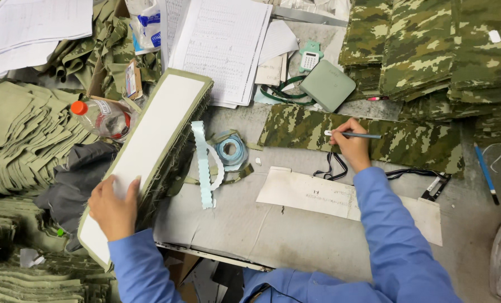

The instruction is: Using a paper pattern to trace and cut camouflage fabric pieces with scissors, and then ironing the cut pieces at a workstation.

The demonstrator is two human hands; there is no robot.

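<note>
Both arms wear long, plain blue sleeves that end at the wrists, leaving the left hand (113,206) and right hand (351,147) bare, without gloves or rings.

The pen (356,134) tip is hidden behind the right hand's (351,147) fingers (340,137); under the left hand's (113,209) fingers, the fabric stack's (149,151) near end is covered.
</note>
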